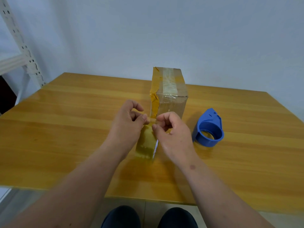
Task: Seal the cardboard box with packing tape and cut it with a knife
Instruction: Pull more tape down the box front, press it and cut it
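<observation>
- Where the view begins, at its lower edge, two dark knees (148, 217) sit below the near rim of the wooden table (65, 129), and both bare forearms reach forward over the tabletop.
- Strip of packing tape (146, 142): yellowish and translucent, it hangs between the two hands, its lower end near the tabletop and its upper end running toward the near left corner of the box.
- Left hand (126, 120): thumb and forefinger pressed together on the upper left edge of the strip; remaining fingers curled loosely.
- Right hand (171, 129): thumb and forefinger pinched on the upper right edge of the strip, just beside the left fingertips; other fingers curled.
- Blue tape dispenser (208, 128): resting on the table to the right of the right hand, apart from it and near the box.
- Cardboard box (171, 96): standing upright near the table's middle, just beyond the hands; yellow tape covers its left side and a clear band crosses its top.
- White slotted shelf upright (21, 45): at far left, against the pale wall (164, 30).
</observation>
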Motion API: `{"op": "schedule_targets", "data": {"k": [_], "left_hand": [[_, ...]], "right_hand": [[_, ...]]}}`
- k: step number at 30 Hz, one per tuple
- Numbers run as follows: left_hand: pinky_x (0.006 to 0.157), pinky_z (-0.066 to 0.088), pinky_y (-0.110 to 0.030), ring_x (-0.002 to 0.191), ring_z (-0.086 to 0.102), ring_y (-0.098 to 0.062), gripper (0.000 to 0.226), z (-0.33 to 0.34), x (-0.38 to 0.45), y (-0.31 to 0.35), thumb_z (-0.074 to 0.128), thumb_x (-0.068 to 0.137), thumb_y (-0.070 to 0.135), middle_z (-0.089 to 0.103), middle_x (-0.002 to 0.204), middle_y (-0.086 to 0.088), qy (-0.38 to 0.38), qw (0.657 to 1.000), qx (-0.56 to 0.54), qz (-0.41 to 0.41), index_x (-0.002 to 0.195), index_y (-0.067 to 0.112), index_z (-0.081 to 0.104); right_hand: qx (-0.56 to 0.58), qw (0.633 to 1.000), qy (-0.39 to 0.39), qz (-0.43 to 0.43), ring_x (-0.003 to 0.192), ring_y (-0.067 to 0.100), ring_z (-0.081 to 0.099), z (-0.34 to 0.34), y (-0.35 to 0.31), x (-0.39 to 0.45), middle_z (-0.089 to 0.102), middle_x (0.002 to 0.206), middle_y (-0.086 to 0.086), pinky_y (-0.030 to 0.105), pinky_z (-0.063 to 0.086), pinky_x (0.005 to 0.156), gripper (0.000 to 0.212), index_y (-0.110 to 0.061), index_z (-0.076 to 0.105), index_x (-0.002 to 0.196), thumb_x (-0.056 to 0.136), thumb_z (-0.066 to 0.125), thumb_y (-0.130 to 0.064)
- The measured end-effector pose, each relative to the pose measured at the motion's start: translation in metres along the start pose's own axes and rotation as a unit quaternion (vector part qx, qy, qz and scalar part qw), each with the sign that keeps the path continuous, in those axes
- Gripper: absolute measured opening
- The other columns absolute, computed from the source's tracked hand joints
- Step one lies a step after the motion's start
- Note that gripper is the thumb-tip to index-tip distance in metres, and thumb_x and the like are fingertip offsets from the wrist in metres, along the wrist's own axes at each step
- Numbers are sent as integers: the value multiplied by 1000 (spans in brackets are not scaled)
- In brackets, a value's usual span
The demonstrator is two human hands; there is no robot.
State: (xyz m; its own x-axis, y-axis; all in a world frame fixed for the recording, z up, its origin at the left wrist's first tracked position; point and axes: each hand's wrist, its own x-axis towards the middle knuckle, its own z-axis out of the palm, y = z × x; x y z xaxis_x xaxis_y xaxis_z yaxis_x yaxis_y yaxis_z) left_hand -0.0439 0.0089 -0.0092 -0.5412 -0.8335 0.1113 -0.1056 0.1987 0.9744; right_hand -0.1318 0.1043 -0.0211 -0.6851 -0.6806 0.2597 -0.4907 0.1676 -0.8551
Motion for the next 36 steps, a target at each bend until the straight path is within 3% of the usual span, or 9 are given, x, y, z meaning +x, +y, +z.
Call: {"op": "schedule_targets", "data": {"k": [4, 7, 10, 14, 20, 25, 29, 33, 36], "left_hand": [[82, 54, -46, 81, 64, -27, 22, -2, 1, 0, 58, 93, 7, 67, 75, -2, -43, 999, 21, 11, 84, 27, 59], [73, 52, -29, 71, 56, -10, 24, -4, 3, -3, 63, 88, 3, 61, 74, 3, -63, 996, 46, 32, 82, 26, 64], [63, 45, -7, 70, 55, -3, 24, -5, 4, -3, 66, 86, 3, 62, 74, 8, -59, 992, 98, 55, 81, 27, 65], [61, 39, 2, 74, 56, 0, 17, -3, 3, 3, 64, 89, 13, 62, 79, 14, -43, 976, 198, 78, 99, 26, 70], [60, 34, -3, 87, 57, -6, 22, 1, 0, 7, 60, 92, 19, 66, 101, 7, -16, 964, 254, 83, 111, 25, 72], [54, 41, -6, 66, 54, -2, 13, 1, 3, 7, 63, 90, 15, 61, 75, 14, -30, 976, 210, 47, 89, 27, 69], [64, 55, -38, 59, 54, -12, 19, -2, 9, 4, 65, 87, 9, 60, 63, 7, -49, 984, 171, 32, 75, 24, 66], [70, 59, -46, 62, 57, -16, 14, -3, 10, 8, 62, 89, 13, 62, 68, 2, -69, 980, 186, 32, 78, 19, 67], [62, 62, -42, 64, 65, -21, 10, -4, 13, 9, 64, 89, 18, 64, 89, -10, -74, 979, 190, 26, 80, 13, 64]], "right_hand": [[5, 1000, 7, 25, 81, 5, 61, 0, 0, 2, 63, 78, -15, 52, 47, 94, 24, -44, 56, 81, 82, 74, -27], [-7, 999, 11, 39, 84, 6, 63, 1, -1, 4, 64, 80, -16, 51, 47, 95, 25, -46, 55, 79, 83, 72, -28], [-25, 999, 9, 40, 89, 10, 64, 2, -3, 6, 66, 87, -12, 49, 47, 95, 19, -43, 57, 87, 85, 70, -28], [-52, 997, 12, 49, 94, 13, 65, 2, -4, 9, 69, 95, -8, 50, 45, 97, 11, -29, 68, 99, 89, 65, -27], [-108, 993, 15, 52, 93, 12, 63, 0, -10, 12, 65, 91, -13, 48, 43, 99, 10, -31, 69, 92, 93, 60, -28], [-159, 986, 13, 46, 94, 9, 53, -1, -9, 12, 59, 102, -9, 44, 32, 102, 10, -36, 65, 89, 94, 57, -33], [-185, 982, 4, 40, 104, 14, 52, 1, -8, 12, 48, 101, -8, 40, 24, 95, 9, -32, 62, 91, 95, 55, -32], [-215, 976, -8, 31, 110, 16, 48, 1, -10, 12, 47, 102, -8, 36, 21, 90, 10, -34, 53, 87, 96, 52, -32], [-208, 977, -26, 38, 111, 17, 47, -1, -10, 14, 50, 105, -7, 37, 24, 92, 10, -32, 52, 87, 97, 50, -31]]}}
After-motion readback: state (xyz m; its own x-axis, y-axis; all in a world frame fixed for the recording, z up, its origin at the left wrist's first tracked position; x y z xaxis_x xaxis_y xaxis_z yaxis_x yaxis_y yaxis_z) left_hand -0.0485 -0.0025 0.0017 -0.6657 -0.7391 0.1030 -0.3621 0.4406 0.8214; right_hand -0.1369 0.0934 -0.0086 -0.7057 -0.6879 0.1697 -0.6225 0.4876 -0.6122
